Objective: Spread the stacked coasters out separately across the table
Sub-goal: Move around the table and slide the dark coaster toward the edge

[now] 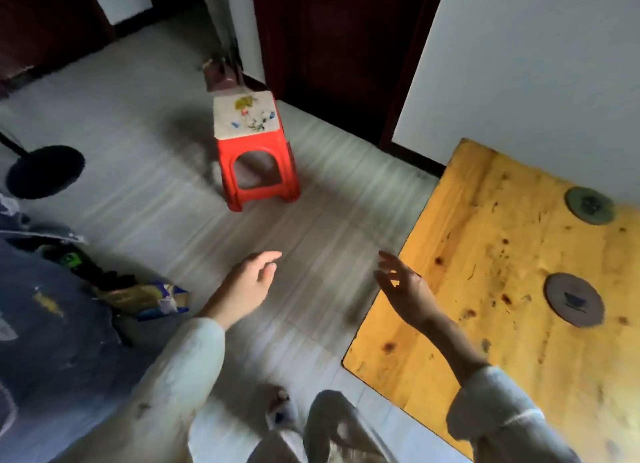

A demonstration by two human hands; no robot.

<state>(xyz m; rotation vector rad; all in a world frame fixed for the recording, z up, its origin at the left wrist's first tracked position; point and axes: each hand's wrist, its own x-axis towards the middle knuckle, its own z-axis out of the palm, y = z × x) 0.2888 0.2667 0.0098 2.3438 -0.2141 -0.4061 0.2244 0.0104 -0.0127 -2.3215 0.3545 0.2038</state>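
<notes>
Yellow tabletop (485, 341) has two round coasters (575, 304) lying flat and well apart, likely so each sits alone, while the left hand (254, 279) and right hand (403, 286) hang open, grip holding nothing

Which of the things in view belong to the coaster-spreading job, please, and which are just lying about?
Job: green coaster; dark coaster; table; left hand and right hand, both empty.

Lying about: red stool; black round base; packets on the floor.
</notes>
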